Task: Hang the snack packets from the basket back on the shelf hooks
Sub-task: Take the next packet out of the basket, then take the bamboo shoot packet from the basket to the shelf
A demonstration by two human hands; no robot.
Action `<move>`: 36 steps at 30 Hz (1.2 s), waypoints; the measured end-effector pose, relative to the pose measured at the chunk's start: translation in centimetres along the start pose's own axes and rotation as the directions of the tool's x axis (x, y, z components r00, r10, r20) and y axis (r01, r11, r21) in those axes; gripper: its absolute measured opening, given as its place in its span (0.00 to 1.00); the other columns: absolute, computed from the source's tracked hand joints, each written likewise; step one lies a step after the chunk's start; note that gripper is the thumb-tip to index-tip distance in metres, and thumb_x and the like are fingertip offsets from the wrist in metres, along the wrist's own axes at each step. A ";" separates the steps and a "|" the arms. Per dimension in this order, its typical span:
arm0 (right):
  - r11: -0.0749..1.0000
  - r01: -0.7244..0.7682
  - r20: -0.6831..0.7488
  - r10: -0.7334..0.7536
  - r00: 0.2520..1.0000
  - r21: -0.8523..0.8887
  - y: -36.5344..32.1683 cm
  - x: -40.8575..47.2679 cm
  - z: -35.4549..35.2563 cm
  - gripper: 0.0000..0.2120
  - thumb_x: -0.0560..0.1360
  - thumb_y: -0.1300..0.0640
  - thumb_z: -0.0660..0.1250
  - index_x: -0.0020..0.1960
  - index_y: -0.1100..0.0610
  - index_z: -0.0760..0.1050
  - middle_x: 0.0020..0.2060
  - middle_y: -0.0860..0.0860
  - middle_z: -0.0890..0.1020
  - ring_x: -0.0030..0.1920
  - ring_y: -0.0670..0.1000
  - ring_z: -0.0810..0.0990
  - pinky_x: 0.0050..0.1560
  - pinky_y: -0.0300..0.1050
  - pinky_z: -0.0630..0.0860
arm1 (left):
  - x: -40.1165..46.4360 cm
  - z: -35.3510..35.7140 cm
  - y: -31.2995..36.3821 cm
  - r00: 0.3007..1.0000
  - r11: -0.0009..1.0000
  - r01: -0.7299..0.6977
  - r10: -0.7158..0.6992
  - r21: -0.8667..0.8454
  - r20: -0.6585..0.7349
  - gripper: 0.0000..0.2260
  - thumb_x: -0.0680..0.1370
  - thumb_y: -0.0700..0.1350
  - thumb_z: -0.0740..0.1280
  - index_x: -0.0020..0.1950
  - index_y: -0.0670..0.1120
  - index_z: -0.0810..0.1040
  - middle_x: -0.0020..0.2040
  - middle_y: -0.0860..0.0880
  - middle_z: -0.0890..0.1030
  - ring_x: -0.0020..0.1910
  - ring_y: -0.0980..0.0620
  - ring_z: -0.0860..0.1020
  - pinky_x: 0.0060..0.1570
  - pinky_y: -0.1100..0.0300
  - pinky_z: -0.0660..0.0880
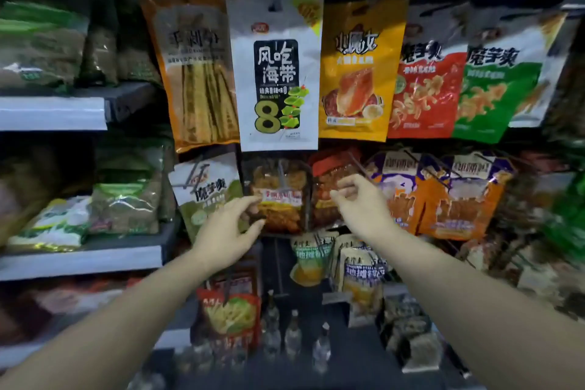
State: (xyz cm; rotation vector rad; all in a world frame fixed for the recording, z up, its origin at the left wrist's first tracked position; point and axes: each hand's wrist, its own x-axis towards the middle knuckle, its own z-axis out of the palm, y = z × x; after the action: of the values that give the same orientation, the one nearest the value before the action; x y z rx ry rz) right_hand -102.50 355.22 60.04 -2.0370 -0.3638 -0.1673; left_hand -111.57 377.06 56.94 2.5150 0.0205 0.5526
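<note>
Your left hand (pixel 226 225) reaches up to the brown snack packet (pixel 278 196) in the middle row, with fingers spread and lightly bent; the fingertips and thumb touch its left edge, but you do not clearly grip it. Your right hand (pixel 357 199) is just beside the packet's right edge, in front of the red packet (pixel 332 187), fingers loosely curled and holding nothing. The brown packet hangs on a thin hook (pixel 282 176) that comes forward from the shelf wall.

Room to move is small here. Just above the brown packet hangs the white seaweed packet (pixel 277 73), and its bottom edge is near the hook. On the left, the green and white packet (pixel 207 193) is just beside your left hand. On the right, two orange packets (pixel 443 196) hang close together. Below your wrists more yellow packets (pixel 357 275) hang on hooks, and small bottles (pixel 292 331) stand on the dark lower shelf (pixel 345 355).

On the far left, white shelf boards (pixel 53 112) carry green bags (pixel 41 41). The aisle is dim, and the picture's edges are blurred.
</note>
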 end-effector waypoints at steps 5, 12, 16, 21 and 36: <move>0.991 -0.087 0.243 0.109 0.964 -0.101 7.1 -5.0 2.4 0.04 0.78 0.60 0.64 0.50 0.55 0.70 0.35 0.46 0.72 0.38 0.46 0.72 0.45 0.39 0.69 | -6.2 6.9 -2.2 0.938 0.943 0.329 -0.320 -0.056 0.137 0.19 0.78 0.49 0.66 0.69 0.51 0.71 0.52 0.54 0.77 0.47 0.54 0.77 0.47 0.58 0.76; 0.890 -0.182 0.531 0.402 0.746 -0.418 21.8 -13.9 6.4 0.21 0.80 0.54 0.61 0.70 0.61 0.66 0.56 0.53 0.79 0.55 0.53 0.79 0.54 0.44 0.75 | -17.5 20.1 -8.2 0.689 0.703 0.707 -0.657 -0.082 0.307 0.12 0.77 0.42 0.67 0.59 0.40 0.79 0.53 0.44 0.81 0.54 0.44 0.79 0.50 0.61 0.70; 0.802 -0.195 0.535 0.536 0.653 -0.565 30.4 -19.5 10.0 0.21 0.80 0.52 0.61 0.70 0.56 0.66 0.62 0.54 0.78 0.61 0.56 0.77 0.56 0.45 0.73 | -25.3 28.8 -12.8 0.536 0.592 0.805 -0.754 0.039 0.380 0.11 0.77 0.45 0.67 0.57 0.43 0.81 0.54 0.42 0.83 0.57 0.42 0.79 0.53 0.57 0.71; 0.757 -0.146 0.549 0.579 0.603 -0.637 43.1 -23.5 17.8 0.17 0.78 0.52 0.61 0.65 0.57 0.71 0.59 0.58 0.79 0.59 0.58 0.78 0.59 0.47 0.75 | -34.1 40.0 -21.1 0.388 0.585 0.752 -0.765 0.303 0.513 0.17 0.72 0.57 0.63 0.57 0.51 0.81 0.56 0.48 0.83 0.54 0.42 0.80 0.45 0.60 0.69; 0.642 0.388 0.749 0.532 0.395 -0.661 72.2 -30.9 38.3 0.26 0.78 0.57 0.61 0.75 0.55 0.59 0.70 0.55 0.67 0.69 0.57 0.69 0.64 0.49 0.69 | -43.0 66.0 -40.0 0.215 0.517 0.713 -0.804 0.473 0.555 0.15 0.77 0.49 0.64 0.63 0.47 0.74 0.51 0.45 0.81 0.50 0.45 0.79 0.42 0.59 0.71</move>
State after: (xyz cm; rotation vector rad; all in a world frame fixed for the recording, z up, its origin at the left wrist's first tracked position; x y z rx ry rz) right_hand -109.59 351.52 -26.99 -2.8545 -1.0368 1.2303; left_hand -121.06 370.88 -30.67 2.2198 0.9867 -0.9313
